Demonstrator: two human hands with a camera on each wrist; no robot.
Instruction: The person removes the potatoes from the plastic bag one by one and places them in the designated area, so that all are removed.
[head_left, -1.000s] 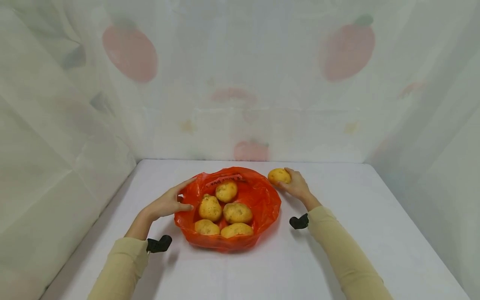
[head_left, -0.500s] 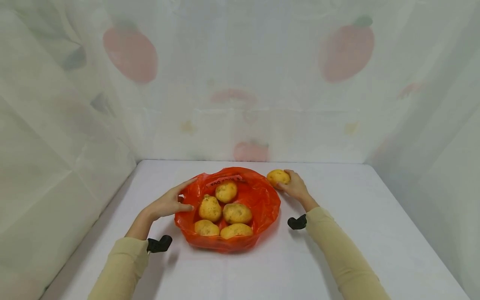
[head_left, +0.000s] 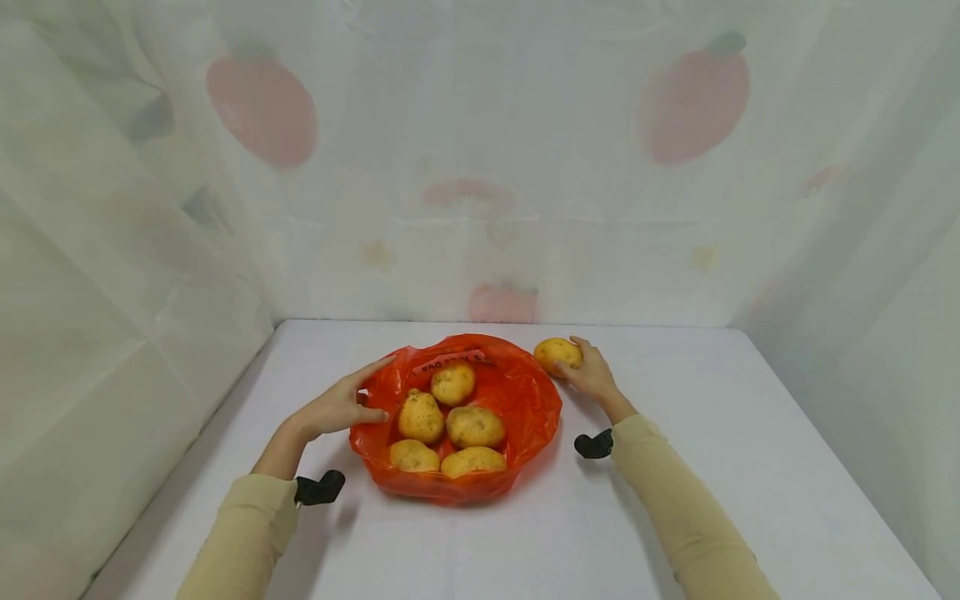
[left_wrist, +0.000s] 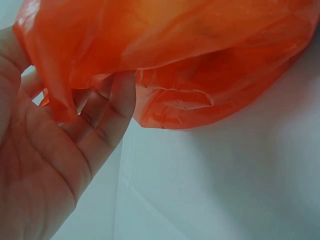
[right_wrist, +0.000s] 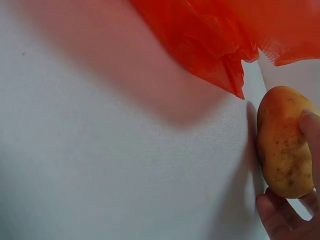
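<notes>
A red plastic bag (head_left: 534, 408) lies wide open on the table with several potatoes (head_left: 476, 427) inside. My left hand (head_left: 333, 408) holds the bag's left rim, thumb on the inner side and fingers on the outside. In the left wrist view the fingers (left_wrist: 107, 117) are bent against the thin red film (left_wrist: 175, 45), which partly hides them. Just off the bag's far right rim, my right hand (head_left: 596, 375) grips a single potato (head_left: 553, 353) outside the bag. The right wrist view shows that potato (right_wrist: 282, 145) between thumb and fingers, close to the table surface.
A white-covered table (head_left: 480, 550) carries everything. Pale curtains (head_left: 480, 167) with faded fruit prints enclose the back and both sides. A black wrist camera mount (head_left: 318, 487) sits at the left wrist, another mount (head_left: 594, 445) at the right.
My right forearm has shifted very slightly left, with the potato staying in my hand. The left hand, the bag and the potatoes in it look the same.
</notes>
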